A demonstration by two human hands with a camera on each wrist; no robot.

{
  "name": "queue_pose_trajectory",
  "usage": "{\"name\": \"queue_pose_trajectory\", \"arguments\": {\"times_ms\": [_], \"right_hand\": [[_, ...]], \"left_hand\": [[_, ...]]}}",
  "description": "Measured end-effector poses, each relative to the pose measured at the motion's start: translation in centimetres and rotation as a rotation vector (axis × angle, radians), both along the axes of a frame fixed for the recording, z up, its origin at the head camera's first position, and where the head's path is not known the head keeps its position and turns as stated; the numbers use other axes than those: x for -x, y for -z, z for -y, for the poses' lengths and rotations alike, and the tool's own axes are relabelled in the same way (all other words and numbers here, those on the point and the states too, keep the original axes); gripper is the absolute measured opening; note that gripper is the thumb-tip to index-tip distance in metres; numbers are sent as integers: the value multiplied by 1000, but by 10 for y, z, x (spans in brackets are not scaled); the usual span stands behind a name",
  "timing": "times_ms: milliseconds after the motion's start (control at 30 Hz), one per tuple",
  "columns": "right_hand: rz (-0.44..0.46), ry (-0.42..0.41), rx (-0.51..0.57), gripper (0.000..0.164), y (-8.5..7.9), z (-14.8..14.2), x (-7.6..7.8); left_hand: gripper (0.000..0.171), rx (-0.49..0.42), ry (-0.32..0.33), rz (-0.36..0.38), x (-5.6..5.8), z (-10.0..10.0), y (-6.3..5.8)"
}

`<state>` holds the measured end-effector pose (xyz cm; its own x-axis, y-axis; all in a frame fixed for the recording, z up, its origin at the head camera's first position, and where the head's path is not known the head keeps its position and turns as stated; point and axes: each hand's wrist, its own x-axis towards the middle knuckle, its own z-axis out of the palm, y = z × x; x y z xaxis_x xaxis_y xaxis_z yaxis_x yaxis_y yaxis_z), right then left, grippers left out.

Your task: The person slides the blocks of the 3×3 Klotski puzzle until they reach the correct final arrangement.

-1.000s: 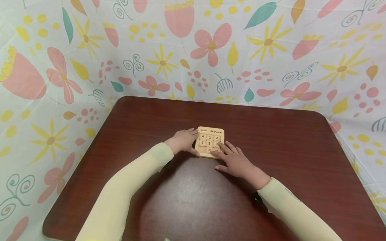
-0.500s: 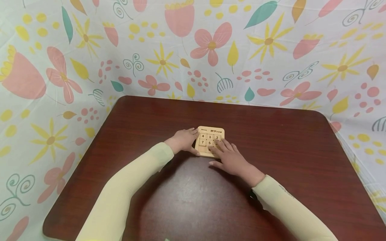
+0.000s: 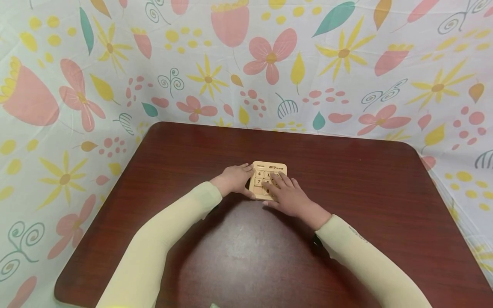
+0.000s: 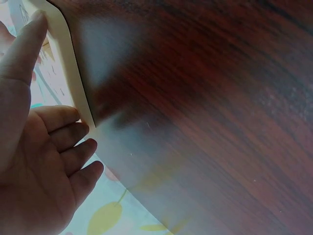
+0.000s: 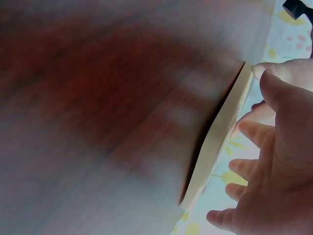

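Observation:
A light wooden number slide puzzle [image 3: 259,194] lies flat on the dark red-brown table. Printed tiles show 4, 1 and 7, with others partly covered; the slot at the near left has no tile. My left hand [image 3: 235,179] holds the board's left side, thumb at the near corner and fingers by the far one. In the left wrist view, the thumb [image 4: 34,36] lies on the board's corner. My right hand [image 3: 290,197] reaches over the puzzle from the right, fingers extended on the tiles and hiding several of them. Its thumb lies just off the near edge.
The wood-grain table [image 3: 346,171] has rounded corners and extends well around the puzzle. A white cloth [image 3: 231,77] with printed flowers and leaves hangs behind and to the left. Pale yellow sleeves cover both arms.
My right hand has moved left across the puzzle, its fingers passing from the right column towards the middle tiles and covering more of them. The left hand and the board have stayed in place.

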<state>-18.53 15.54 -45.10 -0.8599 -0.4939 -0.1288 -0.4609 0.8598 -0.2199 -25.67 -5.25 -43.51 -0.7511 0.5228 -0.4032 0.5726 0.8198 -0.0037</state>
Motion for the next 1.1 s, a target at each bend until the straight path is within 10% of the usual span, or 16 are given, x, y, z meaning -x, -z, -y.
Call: {"name": "queue_pose_trajectory", "arguments": {"times_ms": [1100], "right_hand": [[55,-11,-70,67,-1,7,3]], "left_hand": [[105,-7,-11,15,-1,1,-2]]}}
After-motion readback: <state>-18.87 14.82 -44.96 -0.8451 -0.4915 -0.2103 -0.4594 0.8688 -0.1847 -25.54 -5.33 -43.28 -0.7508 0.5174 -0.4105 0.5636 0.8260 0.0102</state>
